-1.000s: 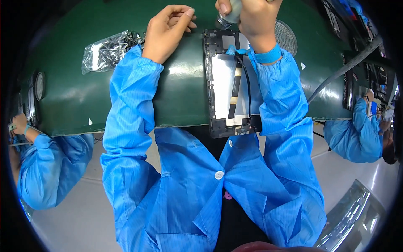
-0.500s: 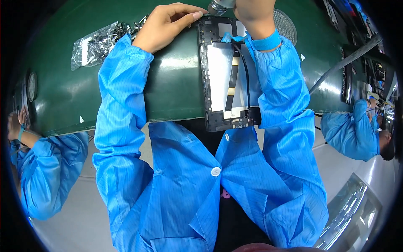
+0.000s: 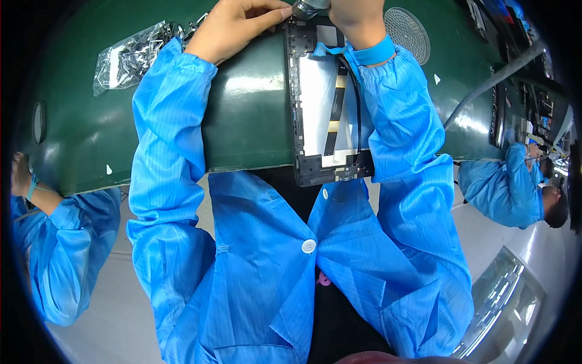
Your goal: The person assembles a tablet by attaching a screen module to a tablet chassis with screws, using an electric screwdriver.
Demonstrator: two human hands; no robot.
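An opened tablet [image 3: 314, 112], with a black frame, silver inner plate, dark ribbon and black cable, lies near the table's front edge, its lower end jutting past it. At its far left corner, my left hand [image 3: 229, 29] has thumb and forefinger pinched together; what they hold, if anything, is too small to make out. A silver cylindrical tool [image 3: 309, 7] reaches over that corner from my right hand [image 3: 357, 23], which is closed on it, its fingers mostly hidden. A blue wrist strap [image 3: 374, 53] circles my right wrist, and its loose end rests over the tablet.
On the green table [image 3: 245, 115] a clear bag of small metal parts [image 3: 124, 60] lies beyond my left forearm. Round perforated discs [image 3: 407, 35] show at right and far left. A grey cable [image 3: 497, 82] crosses at right. Blue-sleeved people work at left [image 3: 66, 255] and right [image 3: 500, 185].
The whole view has shifted slightly, moving the hands and tablet up and left in the picture. Both hands keep the same place at the tablet's far corner, the silver tool still there.
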